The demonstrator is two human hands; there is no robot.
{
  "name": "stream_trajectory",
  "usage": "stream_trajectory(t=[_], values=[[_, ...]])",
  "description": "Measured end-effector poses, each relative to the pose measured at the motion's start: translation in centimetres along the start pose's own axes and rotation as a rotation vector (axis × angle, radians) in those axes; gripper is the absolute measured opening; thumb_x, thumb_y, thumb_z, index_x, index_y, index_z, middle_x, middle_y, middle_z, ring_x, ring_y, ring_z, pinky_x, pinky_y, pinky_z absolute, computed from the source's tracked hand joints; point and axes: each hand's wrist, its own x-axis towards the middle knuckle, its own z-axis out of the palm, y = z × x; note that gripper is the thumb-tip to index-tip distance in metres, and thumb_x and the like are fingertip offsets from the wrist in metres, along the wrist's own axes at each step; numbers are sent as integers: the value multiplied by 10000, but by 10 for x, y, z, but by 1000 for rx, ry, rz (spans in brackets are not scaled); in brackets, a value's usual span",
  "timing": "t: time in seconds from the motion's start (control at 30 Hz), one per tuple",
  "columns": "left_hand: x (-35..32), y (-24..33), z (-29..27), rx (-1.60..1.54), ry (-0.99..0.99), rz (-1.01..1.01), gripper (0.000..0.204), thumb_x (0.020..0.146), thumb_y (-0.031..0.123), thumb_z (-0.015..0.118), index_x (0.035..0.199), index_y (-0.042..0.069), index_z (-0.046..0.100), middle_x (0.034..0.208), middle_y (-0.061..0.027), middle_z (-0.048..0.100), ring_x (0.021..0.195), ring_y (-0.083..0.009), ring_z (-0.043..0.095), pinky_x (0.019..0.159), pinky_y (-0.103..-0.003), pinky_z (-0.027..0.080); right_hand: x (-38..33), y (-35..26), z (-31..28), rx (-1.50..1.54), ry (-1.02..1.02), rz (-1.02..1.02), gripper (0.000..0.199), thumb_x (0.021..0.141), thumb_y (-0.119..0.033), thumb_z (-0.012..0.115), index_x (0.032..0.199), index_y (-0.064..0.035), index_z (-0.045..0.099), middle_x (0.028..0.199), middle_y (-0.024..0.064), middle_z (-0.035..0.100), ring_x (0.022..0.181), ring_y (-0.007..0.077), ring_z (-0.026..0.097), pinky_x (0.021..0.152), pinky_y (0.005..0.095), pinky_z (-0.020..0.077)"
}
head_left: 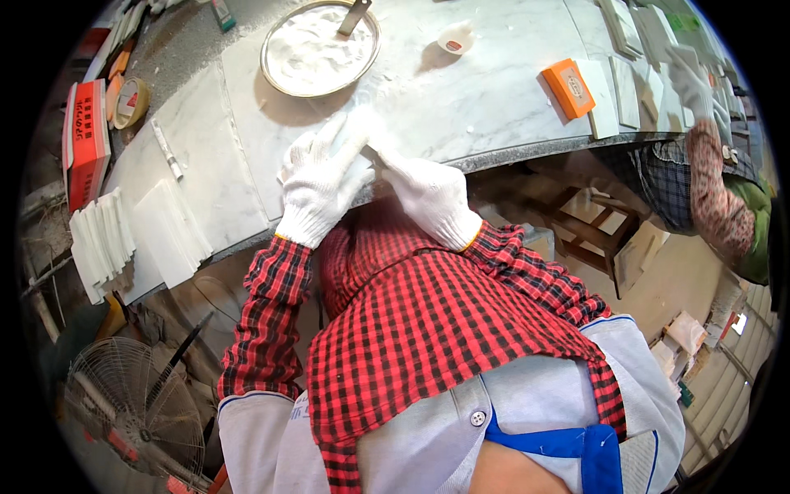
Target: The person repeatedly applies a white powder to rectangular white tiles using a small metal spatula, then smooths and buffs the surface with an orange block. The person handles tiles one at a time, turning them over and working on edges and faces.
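Note:
Both of my hands wear white knit gloves and meet at the table's front edge, just below a metal bowl (pixel 268 67) of white powder (pixel 317 45). My left hand (pixel 319 181) has its fingers pointing up and right, closed toward a pale patch at the fingertips. My right hand (pixel 432 196) reaches in from the right, its thumb and fingers pinched together at the same spot. Whatever they hold there is white against white, and I cannot make it out. A metal scoop (pixel 355 16) rests in the powder, its handle over the bowl's far rim.
A small white cup-like piece (pixel 455 38) and an orange box (pixel 568 88) lie on the marble table (pixel 494 107). White paper stacks (pixel 169 230), a pale stick (pixel 167 150), a tape roll (pixel 132 103) and a red box (pixel 86 144) are left. A fan (pixel 140 412) stands below; a co-worker's gloved hand (pixel 690 82) is at right.

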Motion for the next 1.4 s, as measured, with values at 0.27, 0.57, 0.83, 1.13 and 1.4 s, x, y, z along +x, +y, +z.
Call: stream_trajectory(t=[0.27,0.57,0.83,1.13,1.4], values=[[-4,14,-14,118,-100,-144,1062,775,548,795,1552,-25,352,1632,-255,298,1492,-465,265,1228,-595,156,-4,17,-83,834,-159,698,344,947,-98,694,1280,-14,707,893,30,729,713,54,605,640,216,509],[-21,53,0,-73,-234,168,633,922,343,704,1455,42,541,1570,-217,441,1508,-364,349,1236,-573,179,-8,43,-93,671,-67,675,366,965,-133,688,1321,-50,696,843,6,718,622,34,554,563,202,464],[-8,54,-13,12,-38,14,627,885,273,745,1449,78,555,1506,-200,521,1387,-401,498,1187,-553,302,-5,29,-81,713,-98,600,337,950,-107,691,1270,-3,706,1016,76,767,801,70,655,705,231,531],[-11,58,-22,-512,190,-10,425,831,43,753,1252,46,692,1098,-148,703,1009,-313,686,926,-380,540,-4,22,-81,856,-86,684,338,936,-76,695,1262,11,702,1057,85,768,871,105,688,766,255,561],[48,85,-26,-680,45,-610,682,893,133,760,1493,-16,472,1184,-115,634,914,-218,669,806,-358,581,4,11,-81,895,96,250,302,952,-54,669,1249,-45,724,922,68,762,721,95,679,662,285,569]])
